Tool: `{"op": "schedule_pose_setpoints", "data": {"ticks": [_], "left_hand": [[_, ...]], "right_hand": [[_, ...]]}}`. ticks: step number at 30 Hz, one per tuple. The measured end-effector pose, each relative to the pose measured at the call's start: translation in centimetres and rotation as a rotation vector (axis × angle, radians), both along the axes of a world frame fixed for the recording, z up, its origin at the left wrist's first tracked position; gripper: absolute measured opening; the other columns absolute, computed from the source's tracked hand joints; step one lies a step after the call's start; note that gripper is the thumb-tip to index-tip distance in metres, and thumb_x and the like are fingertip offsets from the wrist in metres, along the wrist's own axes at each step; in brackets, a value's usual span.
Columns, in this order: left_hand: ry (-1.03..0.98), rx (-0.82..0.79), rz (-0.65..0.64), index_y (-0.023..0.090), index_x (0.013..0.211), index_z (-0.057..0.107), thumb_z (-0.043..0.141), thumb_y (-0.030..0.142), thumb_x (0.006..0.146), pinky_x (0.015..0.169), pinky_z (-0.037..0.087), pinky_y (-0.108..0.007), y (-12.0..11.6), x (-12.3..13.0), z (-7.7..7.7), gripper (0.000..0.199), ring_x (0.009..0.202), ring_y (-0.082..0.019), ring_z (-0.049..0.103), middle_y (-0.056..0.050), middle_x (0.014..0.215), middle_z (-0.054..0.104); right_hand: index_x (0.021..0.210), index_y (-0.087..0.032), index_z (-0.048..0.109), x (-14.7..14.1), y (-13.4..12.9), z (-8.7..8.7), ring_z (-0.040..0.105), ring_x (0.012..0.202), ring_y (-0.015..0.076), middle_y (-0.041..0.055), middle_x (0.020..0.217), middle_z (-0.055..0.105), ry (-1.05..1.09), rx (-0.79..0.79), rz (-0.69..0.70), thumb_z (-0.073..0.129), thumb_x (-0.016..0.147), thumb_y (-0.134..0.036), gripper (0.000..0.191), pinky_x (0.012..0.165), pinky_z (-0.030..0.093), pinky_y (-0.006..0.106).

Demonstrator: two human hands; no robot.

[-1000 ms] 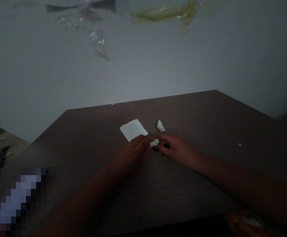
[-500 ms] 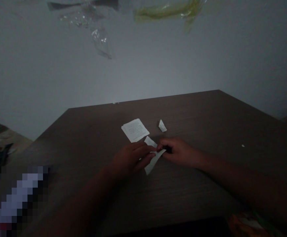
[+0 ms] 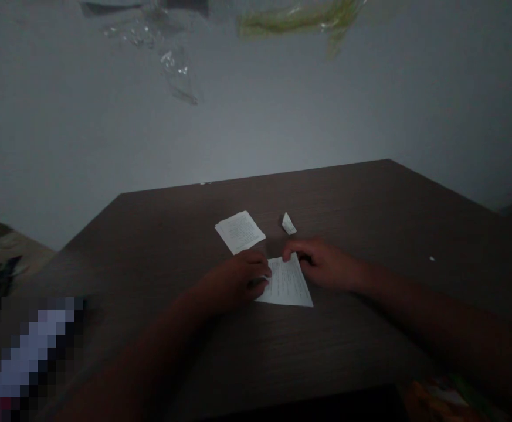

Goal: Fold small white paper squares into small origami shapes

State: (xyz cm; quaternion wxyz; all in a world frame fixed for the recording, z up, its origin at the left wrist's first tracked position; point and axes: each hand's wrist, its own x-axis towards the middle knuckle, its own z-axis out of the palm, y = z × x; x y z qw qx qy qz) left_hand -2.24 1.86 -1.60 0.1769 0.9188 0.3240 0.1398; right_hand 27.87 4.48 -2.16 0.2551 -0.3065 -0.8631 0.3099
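A printed sheet of paper (image 3: 287, 282) lies between my hands on the dark wooden table (image 3: 352, 199). My left hand (image 3: 240, 275) has its fingers curled over the sheet's left edge, gripping it. At the upper right corner, my right hand (image 3: 319, 261) pinches the sheet with thumb and forefinger. Just beyond my left hand sits a small stack of printed paper squares (image 3: 240, 232). A small folded paper piece (image 3: 288, 224) stands beyond my right hand. The sheet's left part is hidden under my left fingers.
A tiny white scrap (image 3: 432, 258) is on the table's right side. Behind the table rises a pale wall (image 3: 256, 117) with clear plastic (image 3: 179, 73) and a yellowish wrapper (image 3: 299, 22) hanging on it. A pixelated patch (image 3: 31, 346) covers something at lower left.
The paper, seen narrow and folded up between my fingers before, now lies flatter with its printed face showing. My left hand has shifted slightly left, opening a gap between the hands.
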Motion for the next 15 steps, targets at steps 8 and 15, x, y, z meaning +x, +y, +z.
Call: {"op": "schedule_pose_setpoints", "data": {"ticks": [8, 15], "left_hand": [[-0.003, 0.019, 0.119, 0.027, 0.112, 0.088, 0.082, 0.009, 0.102, 0.108, 0.070, -0.038, -0.82, 0.62, 0.48, 0.021, 0.119, -0.030, 0.087, -0.006, 0.124, 0.090], [0.013, 0.035, 0.098, 0.024, 0.117, 0.087, 0.087, 0.010, 0.101, 0.111, 0.070, -0.041, -0.52, 0.41, 0.09, 0.022, 0.124, -0.031, 0.085, -0.009, 0.129, 0.089]], "right_hand": [[0.117, -0.027, 0.071, -0.30, -0.87, -0.09, 0.066, 0.072, 0.0185, -0.0040, 0.084, 0.073, 0.218, -0.049, -0.145, 0.060, 0.092, -0.008, 0.033, 0.073, 0.053, 0.031], [0.104, -0.027, 0.072, 0.11, -0.85, -0.25, 0.075, 0.086, 0.0219, 0.0027, 0.096, 0.080, 0.219, 0.222, -0.063, 0.062, 0.096, -0.008, 0.023, 0.082, 0.061, 0.035]]}}
